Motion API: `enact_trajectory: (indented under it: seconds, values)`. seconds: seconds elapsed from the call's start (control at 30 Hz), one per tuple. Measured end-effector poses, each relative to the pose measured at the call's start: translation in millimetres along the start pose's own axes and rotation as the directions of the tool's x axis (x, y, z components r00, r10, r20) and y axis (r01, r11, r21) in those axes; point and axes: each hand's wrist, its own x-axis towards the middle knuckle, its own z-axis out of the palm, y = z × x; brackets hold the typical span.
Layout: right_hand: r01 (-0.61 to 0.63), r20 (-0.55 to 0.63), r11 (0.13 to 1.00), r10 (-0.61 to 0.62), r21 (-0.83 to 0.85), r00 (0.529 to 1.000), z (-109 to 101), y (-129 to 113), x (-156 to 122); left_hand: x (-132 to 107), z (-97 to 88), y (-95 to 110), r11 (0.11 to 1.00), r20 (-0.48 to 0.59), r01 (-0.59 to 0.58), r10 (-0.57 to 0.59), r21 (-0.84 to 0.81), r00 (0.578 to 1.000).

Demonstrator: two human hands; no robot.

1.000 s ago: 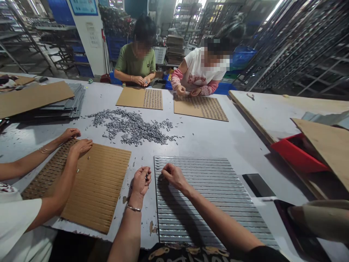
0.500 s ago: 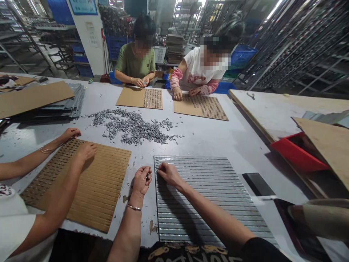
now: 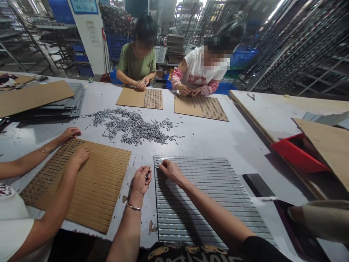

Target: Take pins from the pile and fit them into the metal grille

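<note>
A grey ribbed board lies on the table straight before me. My right hand rests on its far left corner, fingers pinched together on something too small to make out. My left hand sits just left of the board on the grey tabletop, curled round a few small dark metal pieces. A wide pile of the same small grey pieces is spread over the table beyond both hands.
A person at my left works both hands on a brown ribbed board. Two people across the table work at brown boards. A red tray and wooden panels lie right; stacked grey boards far left.
My right hand has slid a little towards the board's far left corner. My left hand has stayed put. The neighbour's nearer hand has shifted on the brown board.
</note>
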Motion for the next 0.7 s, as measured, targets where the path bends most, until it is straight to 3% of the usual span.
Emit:
enact_trajectory:
  seconds: [0.2, 0.4, 0.47, 0.53, 0.63, 0.7]
  values:
    - [-0.043, -0.018, 0.991, 0.041, -0.124, 0.999, 11.6, -4.2, 0.9, -0.8, -0.5, -1.3, 1.0, 0.01, 0.011, -0.011, 0.002, 1.0]
    - [-0.053, -0.016, 0.996, 0.052, -0.076, 0.999, 7.7, -7.3, -4.3, -3.8, 2.6, -1.4, 0.999, 0.01, 0.0, 0.0, 0.033, 1.0]
    - [0.007, -0.048, 1.0, -0.006, 0.008, 0.999, 3.3, -11.0, -9.9, -5.3, 3.6, -0.8, 0.998, 0.029, 0.006, -0.008, 0.057, 1.0]
    - [0.146, -0.085, 0.987, -0.14, 0.067, 0.986, -0.8, -17.7, -17.7, -6.2, 4.5, -1.5, 0.996, 0.038, 0.007, -0.01, 0.091, 0.999]
    - [0.367, -0.071, 0.93, -0.365, 0.012, 0.928, -3.2, -30.8, -28.4, -5.9, 5.6, -6.4, 0.989, 0.02, -0.005, 0.002, 0.148, 1.0]
    - [0.41, -0.011, 0.91, -0.412, -0.063, 0.911, -2.2, -38.6, -31.7, -5.3, 5.8, -11.0, 0.983, -0.011, -0.04, 0.043, 0.18, 0.999]
